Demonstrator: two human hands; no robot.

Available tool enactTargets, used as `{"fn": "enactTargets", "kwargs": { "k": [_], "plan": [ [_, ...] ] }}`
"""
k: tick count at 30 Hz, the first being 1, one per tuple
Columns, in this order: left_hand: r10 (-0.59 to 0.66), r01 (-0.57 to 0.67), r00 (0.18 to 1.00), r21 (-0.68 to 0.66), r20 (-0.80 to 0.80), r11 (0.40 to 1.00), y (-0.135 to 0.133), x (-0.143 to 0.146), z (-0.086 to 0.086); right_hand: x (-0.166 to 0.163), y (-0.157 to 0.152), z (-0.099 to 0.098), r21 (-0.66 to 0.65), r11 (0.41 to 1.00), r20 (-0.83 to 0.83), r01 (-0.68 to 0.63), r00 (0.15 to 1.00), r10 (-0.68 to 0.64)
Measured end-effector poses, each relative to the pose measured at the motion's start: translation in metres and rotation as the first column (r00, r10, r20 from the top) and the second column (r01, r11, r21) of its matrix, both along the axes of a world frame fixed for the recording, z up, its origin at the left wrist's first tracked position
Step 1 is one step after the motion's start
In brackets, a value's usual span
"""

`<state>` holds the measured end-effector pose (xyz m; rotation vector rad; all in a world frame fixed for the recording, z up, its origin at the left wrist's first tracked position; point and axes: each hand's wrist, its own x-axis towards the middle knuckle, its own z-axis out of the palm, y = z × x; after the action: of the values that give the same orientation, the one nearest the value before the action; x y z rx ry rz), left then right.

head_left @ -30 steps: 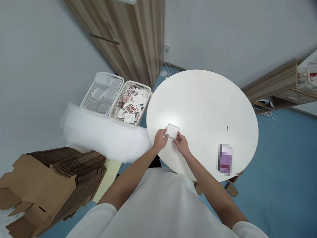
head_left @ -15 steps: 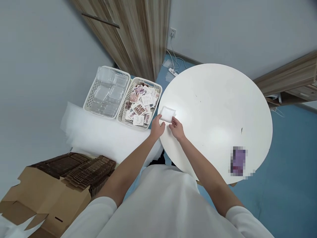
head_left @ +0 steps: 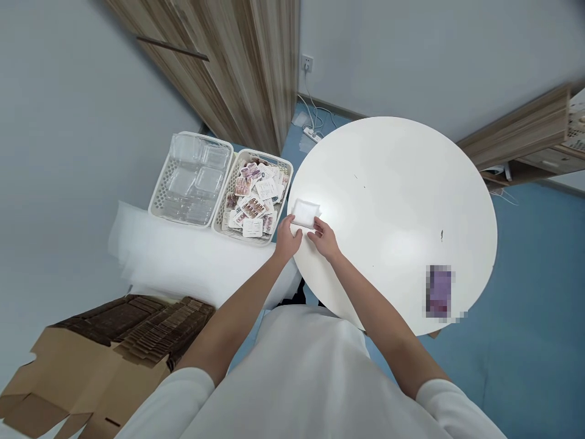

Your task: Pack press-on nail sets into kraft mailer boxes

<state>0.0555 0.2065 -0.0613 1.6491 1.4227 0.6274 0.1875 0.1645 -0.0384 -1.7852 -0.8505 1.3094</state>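
A small, square white packet (head_left: pixel 306 213) with a cloudy, soft-looking wrapping lies at the left side of the round white table (head_left: pixel 393 177). My left hand (head_left: pixel 287 238) grips its near left corner, with the thumb on the near side. At the near right corner, the fingertips of my right hand (head_left: pixel 325 238) close on the packet's edge. What is inside the wrapping cannot be made out.
Left of the table stand a white basket (head_left: pixel 289 177) of printed cards and another basket (head_left: pixel 153 204) of clear plastic cases. White foam sheets (head_left: pixel 169 250) lie nearer, beside a carton (head_left: pixel 86 366) of brown folded cardboard. A blurred-out purple object (head_left: pixel 439 291) rests on the table's right.
The whole view has shifted slightly. Both hands stay at the packet's near corners, with only a small movement of the fingers.
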Motion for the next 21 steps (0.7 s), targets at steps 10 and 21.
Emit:
{"fn": "enactTargets", "kwargs": {
  "k": [10,21],
  "plan": [
    [0.008,-0.008,1.000,0.016,0.004,1.000,0.000,0.000,0.002,0.004,-0.005,0.007,0.017,0.997,-0.019,0.072,0.997,-0.072],
    [0.001,-0.001,1.000,0.002,-0.020,1.000,-0.015,-0.007,0.013,0.010,-0.035,0.011,0.009,0.972,-0.092,0.233,0.969,-0.231]
  ]
}}
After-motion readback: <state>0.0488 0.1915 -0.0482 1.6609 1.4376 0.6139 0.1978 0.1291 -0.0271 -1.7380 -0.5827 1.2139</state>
